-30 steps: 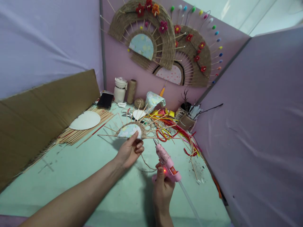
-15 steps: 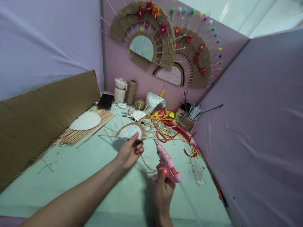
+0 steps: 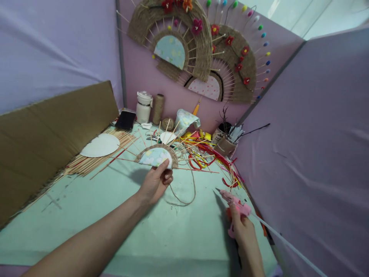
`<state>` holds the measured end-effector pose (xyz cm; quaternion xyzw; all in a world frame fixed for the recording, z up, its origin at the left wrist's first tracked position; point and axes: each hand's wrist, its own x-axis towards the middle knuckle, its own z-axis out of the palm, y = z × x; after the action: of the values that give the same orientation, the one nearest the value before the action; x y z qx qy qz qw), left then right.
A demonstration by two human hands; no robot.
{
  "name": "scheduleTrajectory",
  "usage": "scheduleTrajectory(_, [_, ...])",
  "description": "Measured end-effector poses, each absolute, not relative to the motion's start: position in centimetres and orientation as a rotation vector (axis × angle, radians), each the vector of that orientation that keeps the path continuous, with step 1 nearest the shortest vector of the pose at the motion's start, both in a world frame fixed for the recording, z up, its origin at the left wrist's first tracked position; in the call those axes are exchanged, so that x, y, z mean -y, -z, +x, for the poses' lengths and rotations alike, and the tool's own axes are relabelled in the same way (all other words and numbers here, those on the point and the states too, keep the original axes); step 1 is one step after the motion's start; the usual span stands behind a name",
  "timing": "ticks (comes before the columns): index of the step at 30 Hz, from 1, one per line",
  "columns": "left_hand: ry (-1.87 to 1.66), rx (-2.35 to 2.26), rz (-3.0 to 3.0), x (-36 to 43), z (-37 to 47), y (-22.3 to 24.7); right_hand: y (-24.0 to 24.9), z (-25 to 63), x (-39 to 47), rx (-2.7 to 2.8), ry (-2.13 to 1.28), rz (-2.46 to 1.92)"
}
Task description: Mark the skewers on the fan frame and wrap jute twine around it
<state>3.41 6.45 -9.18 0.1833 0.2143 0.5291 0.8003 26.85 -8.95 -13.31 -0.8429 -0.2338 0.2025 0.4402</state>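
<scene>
Pinched in my left hand (image 3: pixel 157 181) is a small half-round fan piece (image 3: pixel 154 157), with light-blue flowered cloth, a twine-wrapped curved rim and thin sticks fanning outward. My thumb lies on its lower right front. From it a loose length of twine (image 3: pixel 193 192) loops down onto the table. Off to the right, my right hand (image 3: pixel 242 227) is closed round a pink hot glue gun (image 3: pixel 235 202). Its nozzle points up and left, apart from the fan piece, and a long clear glue stick (image 3: pixel 288 244) trails from its back.
Bamboo sticks (image 3: pixel 86 165) and a white oval card (image 3: pixel 100 145) lie by the cardboard sheet (image 3: pixel 57 119). Behind are a white bottle (image 3: pixel 143 108), twine spool (image 3: pixel 158 109), twine ball (image 3: pixel 167 123), red-handled scissors (image 3: pixel 195 162) and a holder (image 3: pixel 226 147). Twine-covered fans (image 3: pixel 201 57) hang on the wall.
My right hand has carried the glue gun right and down, away from the fan piece. The twine loop now shows fully. My left hand keeps its hold, and the view has shifted slightly.
</scene>
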Motion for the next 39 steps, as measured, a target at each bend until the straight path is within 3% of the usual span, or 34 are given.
scheduleTrajectory(9, [-1.204,-0.489,0.424,-6.7,3.3,8.9,12.2,29.2,11.9,0.84,-0.348,-2.645])
scheduleTrajectory(14, [-1.199,-0.47,0.418,-6.7,3.5,9.1,10.1,23.9,9.9,1.116,-0.107,-2.115])
scheduleTrajectory(22, [-1.212,-0.482,0.412,-7.0,3.1,8.9,10.7,14.5,-0.8,1.443,-0.846,-1.362])
scheduleTrajectory(26, [-1.246,-0.498,0.402,-7.3,2.9,8.5,11.6,14.1,-2.2,1.305,-1.009,-1.311])
scheduleTrajectory(34, [-1.314,-0.579,0.322,-7.8,2.8,8.9,11.1,15.0,-1.1,1.045,-0.708,-1.346])
scheduleTrajectory(39, [-1.278,-0.535,0.329,-7.6,2.9,8.9,11.2,14.9,-1.0,0.912,-0.716,-1.298])
